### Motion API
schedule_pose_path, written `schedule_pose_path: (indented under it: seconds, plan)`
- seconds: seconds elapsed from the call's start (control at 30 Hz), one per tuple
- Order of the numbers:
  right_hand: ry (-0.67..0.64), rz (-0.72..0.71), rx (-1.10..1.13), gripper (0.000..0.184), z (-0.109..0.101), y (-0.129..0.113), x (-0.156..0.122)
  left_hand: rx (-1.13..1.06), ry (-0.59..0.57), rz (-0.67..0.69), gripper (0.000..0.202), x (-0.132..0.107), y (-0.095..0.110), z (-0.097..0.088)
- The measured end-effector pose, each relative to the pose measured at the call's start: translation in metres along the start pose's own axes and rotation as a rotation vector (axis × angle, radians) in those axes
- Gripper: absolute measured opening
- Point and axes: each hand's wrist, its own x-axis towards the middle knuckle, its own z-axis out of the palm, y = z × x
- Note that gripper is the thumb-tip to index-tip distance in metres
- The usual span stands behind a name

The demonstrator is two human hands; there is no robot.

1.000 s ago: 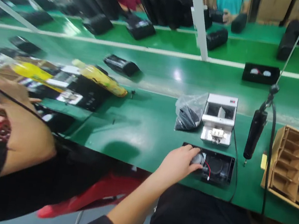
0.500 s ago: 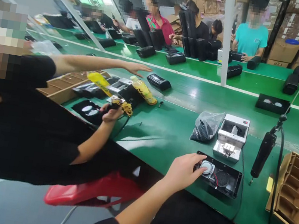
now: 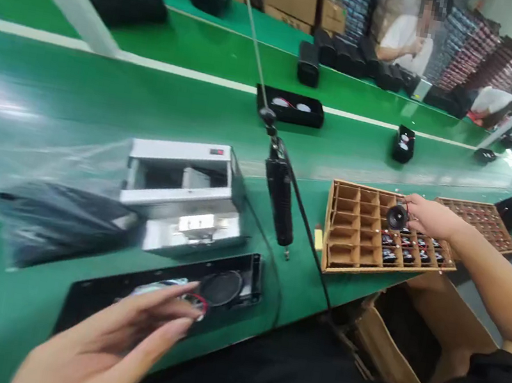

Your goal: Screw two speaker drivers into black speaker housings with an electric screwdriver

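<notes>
My right hand [image 3: 427, 216] grips a small round black speaker driver [image 3: 396, 217] above a divided cardboard box [image 3: 340, 254]. Several more drivers sit in the box's right-hand compartments, while those on its left hold none. Over the near side of a long black speaker housing [image 3: 87, 301] hovers my left hand [image 3: 115, 344], thumb and fingers apart. Just beyond these fingers is a red wire [image 3: 198, 301]. One driver inside the housing is partly covered by the hand, and a round grille [image 3: 221, 287] shows at the right end.
A white-and-grey machine [image 3: 195, 208] stands behind the housing, beside a clear bag [image 3: 71, 220] with dark contents. A black electric screwdriver [image 3: 278, 201] hangs on a cord. Another black housing [image 3: 291, 108] lies on the green conveyor. An open carton [image 3: 403, 331] stands below the table edge at right.
The view has swung right, away from the co-worker at left. My right hand has come into view with a driver. My left hand stays by the housing, now clear of the driver's face.
</notes>
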Motion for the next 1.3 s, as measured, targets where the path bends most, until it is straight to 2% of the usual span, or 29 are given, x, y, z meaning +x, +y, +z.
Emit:
schedule_pose_path:
  seconds: [0.03, 0.07, 0.13, 0.17, 0.23, 0.3, 0.4, 0.43, 0.57, 0.67, 0.73, 0.83, 0.9, 0.97, 1.03, 1.07, 1.1, 1.17, 1.23, 1.3]
  plan:
    - [0.007, 0.012, 0.033, 0.045, -0.004, -0.011, -0.005, -0.145, -0.067, -0.044, 0.046, 0.005, 0.013, 0.024]
    - [0.015, 0.014, 0.067, 0.042, -0.007, -0.026, -0.009, -0.282, -0.187, -0.073, 0.056, 0.01, 0.03, 0.052]
    - [0.029, -0.017, 0.131, 0.036, -0.008, -0.064, -0.015, -0.507, -0.359, -0.087, 0.089, 0.024, 0.067, 0.106]
    - [0.037, -0.049, 0.16, 0.036, -0.005, -0.085, -0.018, -0.585, -0.384, -0.074, 0.106, 0.032, 0.083, 0.129]
    - [0.061, -0.133, 0.21, 0.041, 0.006, -0.129, -0.024, -0.681, -0.405, -0.061, 0.131, 0.045, 0.101, 0.162]
    - [0.1, -0.207, 0.253, 0.043, 0.024, -0.169, -0.029, -0.736, -0.415, -0.077, 0.126, 0.046, 0.102, 0.173]
    - [0.198, -0.236, 0.299, 0.05, 0.058, -0.217, -0.033, -0.757, -0.398, -0.151, 0.095, 0.027, 0.086, 0.162]
    - [0.235, -0.233, 0.312, 0.055, 0.071, -0.231, -0.032, -0.761, -0.39, -0.184, 0.091, 0.017, 0.081, 0.155]
    - [0.349, -0.262, 0.358, 0.083, 0.12, -0.278, -0.026, -0.802, -0.419, -0.293, 0.097, -0.013, 0.068, 0.126]
    - [0.427, -0.3, 0.394, 0.082, 0.143, -0.306, -0.02, -0.784, -0.463, -0.314, 0.1, -0.021, 0.063, 0.105]
    - [0.515, -0.341, 0.436, 0.077, 0.148, -0.318, -0.016, -0.746, -0.491, -0.307, 0.102, -0.023, 0.06, 0.091]
    - [0.676, -0.419, 0.521, 0.069, 0.138, -0.328, -0.008, -0.7, -0.547, -0.286, 0.1, -0.027, 0.055, 0.068]
    - [0.761, -0.428, 0.576, 0.067, 0.123, -0.33, 0.0, -0.62, -0.552, -0.247, 0.09, -0.03, 0.05, 0.048]
    - [0.795, -0.386, 0.619, 0.066, 0.105, -0.331, 0.011, -0.352, -0.43, -0.123, 0.073, -0.03, 0.042, 0.024]
    - [0.765, -0.329, 0.643, 0.06, 0.087, -0.331, 0.023, 0.078, -0.228, 0.096, 0.049, -0.022, 0.032, 0.001]
    - [0.729, -0.306, 0.648, 0.055, 0.08, -0.331, 0.029, 0.284, -0.166, 0.215, 0.041, -0.015, 0.026, -0.007]
    - [0.686, -0.291, 0.649, 0.051, 0.073, -0.331, 0.034, 0.446, -0.163, 0.326, 0.04, -0.005, 0.022, -0.014]
    - [0.602, -0.274, 0.645, 0.046, 0.064, -0.332, 0.043, 0.65, -0.263, 0.484, 0.037, 0.016, 0.016, -0.017]
    - [0.527, -0.259, 0.632, 0.044, 0.059, -0.332, 0.048, 0.752, -0.364, 0.534, 0.026, 0.037, 0.016, -0.011]
    - [0.466, -0.251, 0.616, 0.044, 0.055, -0.332, 0.049, 0.793, -0.414, 0.536, 0.021, 0.052, 0.02, -0.002]
